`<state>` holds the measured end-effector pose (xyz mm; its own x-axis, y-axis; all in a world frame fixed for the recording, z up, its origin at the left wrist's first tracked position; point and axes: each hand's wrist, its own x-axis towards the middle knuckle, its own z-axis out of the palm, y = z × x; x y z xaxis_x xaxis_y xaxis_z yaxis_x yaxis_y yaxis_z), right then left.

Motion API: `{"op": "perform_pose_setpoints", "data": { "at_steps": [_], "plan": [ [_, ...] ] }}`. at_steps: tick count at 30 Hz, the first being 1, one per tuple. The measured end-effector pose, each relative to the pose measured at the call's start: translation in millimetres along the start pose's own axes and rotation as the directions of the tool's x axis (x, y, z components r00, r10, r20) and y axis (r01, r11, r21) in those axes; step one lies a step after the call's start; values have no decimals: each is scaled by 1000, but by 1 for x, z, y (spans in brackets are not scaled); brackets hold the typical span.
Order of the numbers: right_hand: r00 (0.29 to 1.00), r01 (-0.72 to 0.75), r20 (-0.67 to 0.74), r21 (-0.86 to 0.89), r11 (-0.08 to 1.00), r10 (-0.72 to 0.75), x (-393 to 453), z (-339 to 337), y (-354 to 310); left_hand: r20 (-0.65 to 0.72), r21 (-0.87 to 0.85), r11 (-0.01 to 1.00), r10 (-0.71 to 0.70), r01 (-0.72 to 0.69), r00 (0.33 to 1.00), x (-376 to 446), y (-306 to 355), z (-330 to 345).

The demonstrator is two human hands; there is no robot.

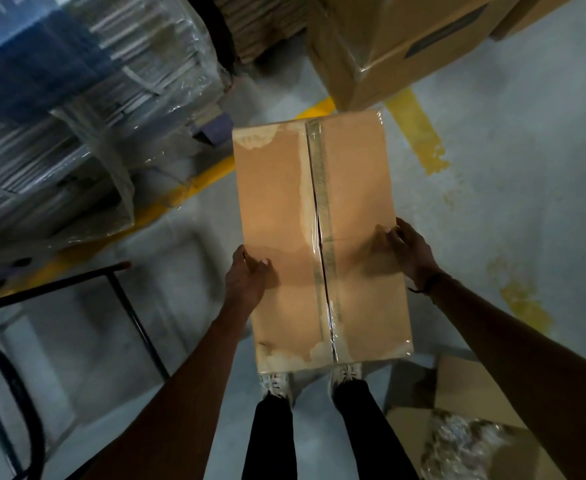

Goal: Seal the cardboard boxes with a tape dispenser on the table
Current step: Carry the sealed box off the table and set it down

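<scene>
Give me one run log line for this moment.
box: taped, held above floor | left hand: grips left edge | right hand: grips right edge

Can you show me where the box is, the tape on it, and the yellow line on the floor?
box (277,216): head view, bare left half of its top.
tape (319,168): head view, clear strip along the box's middle seam.
yellow line (419,133): head view, painted stripe on the floor right of the box.

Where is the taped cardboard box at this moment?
In the head view the box is at the centre, held above the floor between the left hand and the right hand, over the person's shoes.
</scene>
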<state>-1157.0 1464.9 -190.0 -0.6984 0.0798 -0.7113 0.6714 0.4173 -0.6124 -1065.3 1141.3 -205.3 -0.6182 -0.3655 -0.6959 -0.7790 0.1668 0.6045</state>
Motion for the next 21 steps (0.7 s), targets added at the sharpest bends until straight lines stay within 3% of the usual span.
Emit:
{"op": "perform_pose_setpoints", "data": {
  "at_steps": [5,8,11,21],
  "plan": [
    [999,31,-4,-64,997,-32,-35,-15,-34,-109,95,995,27,-17,994,-48,40,-17],
    [998,64,10,-104,993,-63,-66,-28,-56,-123,64,998,-19,27,992,-78,55,-31],
    [995,95,18,-82,992,-94,-104,-39,-78,-127,104,994,33,-19,991,-116,71,-48],
    [977,185,99,29,982,-187,-265,-60,-161,-300,-110,992,20,-56,954,-280,126,-100]
  ]
}}
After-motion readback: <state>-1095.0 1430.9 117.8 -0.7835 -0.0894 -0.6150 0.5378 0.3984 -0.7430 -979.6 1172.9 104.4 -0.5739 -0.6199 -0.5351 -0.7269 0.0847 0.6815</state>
